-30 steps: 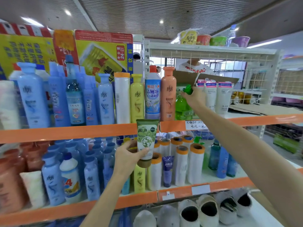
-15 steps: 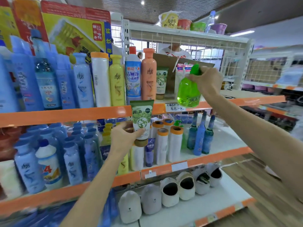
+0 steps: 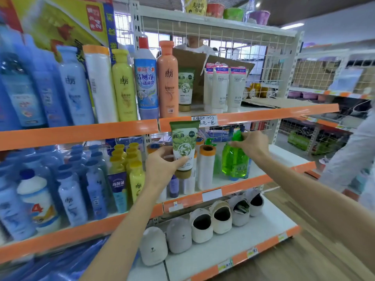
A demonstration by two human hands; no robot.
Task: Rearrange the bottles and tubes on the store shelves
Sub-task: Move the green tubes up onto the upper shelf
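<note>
Our right hand (image 3: 250, 146), right of centre in the frame, is pinching the green pump bottle (image 3: 234, 162) by its top and holding it at the middle shelf (image 3: 253, 182), its base about at the shelf's surface. Our left hand (image 3: 162, 167), at centre, is gripping a green tube (image 3: 184, 148) cap-down in front of the orange-capped white rolls (image 3: 206, 167). We judge we are setting the bottle down among the middle-shelf goods. Next, the tube probably wants a place: a matching tube (image 3: 185, 89) is standing on the upper shelf (image 3: 274, 111), above centre, beside the orange bottle (image 3: 168, 78).
</note>
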